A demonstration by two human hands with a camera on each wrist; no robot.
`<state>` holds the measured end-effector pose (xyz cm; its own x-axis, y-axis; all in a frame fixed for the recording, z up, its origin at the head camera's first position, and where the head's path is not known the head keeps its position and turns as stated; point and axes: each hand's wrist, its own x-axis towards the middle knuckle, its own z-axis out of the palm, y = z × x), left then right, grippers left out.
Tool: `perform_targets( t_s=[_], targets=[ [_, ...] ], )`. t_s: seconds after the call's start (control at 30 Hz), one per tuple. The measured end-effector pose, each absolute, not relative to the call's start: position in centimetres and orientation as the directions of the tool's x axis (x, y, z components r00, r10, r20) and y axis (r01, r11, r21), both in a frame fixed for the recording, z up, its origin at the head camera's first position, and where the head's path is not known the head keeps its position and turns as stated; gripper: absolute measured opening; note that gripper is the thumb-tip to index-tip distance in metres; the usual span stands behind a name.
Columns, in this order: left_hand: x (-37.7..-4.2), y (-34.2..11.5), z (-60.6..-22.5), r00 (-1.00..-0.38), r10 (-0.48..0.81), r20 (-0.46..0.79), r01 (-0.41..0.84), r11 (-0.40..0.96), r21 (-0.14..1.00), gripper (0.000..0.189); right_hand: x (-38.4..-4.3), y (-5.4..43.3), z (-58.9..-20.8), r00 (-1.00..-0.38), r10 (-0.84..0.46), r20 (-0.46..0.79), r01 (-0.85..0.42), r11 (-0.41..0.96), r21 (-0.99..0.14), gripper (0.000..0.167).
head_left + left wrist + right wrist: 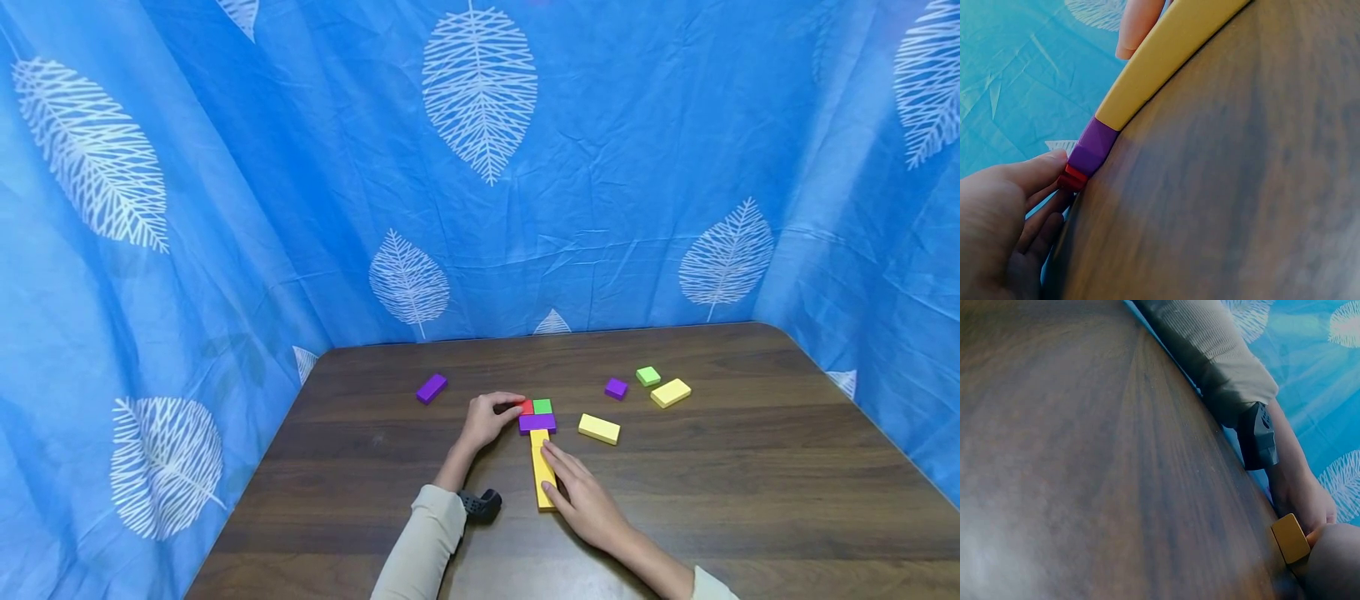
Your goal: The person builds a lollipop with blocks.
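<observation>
A row of blocks lies flat on the table. At its far end a red block point(527, 407) and a green block point(542, 407) sit side by side, touching a purple block point(537, 424) laid crosswise. An orange-yellow strip point(543, 479) runs from the purple block toward me, with a seam near its far end. My left hand point(486, 419) pinches the red block point(1073, 179) between thumb and fingers at its left end. My right hand point(588, 500) rests along the strip's right side, fingers nearly straight, thumb touching near its close end.
A loose purple block point(432, 389) lies to the left. On the right are a pale yellow block point(598, 429), a small purple block point(616, 389), a light green block point(648, 377) and another yellow block point(671, 392). A blue leaf-patterned curtain point(600, 208) surrounds the wooden table point(787, 467).
</observation>
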<state>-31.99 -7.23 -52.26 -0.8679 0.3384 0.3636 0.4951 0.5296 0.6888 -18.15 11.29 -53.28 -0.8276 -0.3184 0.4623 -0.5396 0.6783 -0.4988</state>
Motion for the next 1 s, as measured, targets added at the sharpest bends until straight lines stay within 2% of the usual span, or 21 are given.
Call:
perform_targets(
  t_s=[1.0],
  targets=[
    [-31.88, -7.21, -52.24, -0.868, 0.347, 0.356, 0.495, 0.529, 0.689, 0.025, -18.06, 11.29, -53.07, -0.85, -0.321, 0.417, -0.514, 0.679, -0.525, 0.05]
  ],
)
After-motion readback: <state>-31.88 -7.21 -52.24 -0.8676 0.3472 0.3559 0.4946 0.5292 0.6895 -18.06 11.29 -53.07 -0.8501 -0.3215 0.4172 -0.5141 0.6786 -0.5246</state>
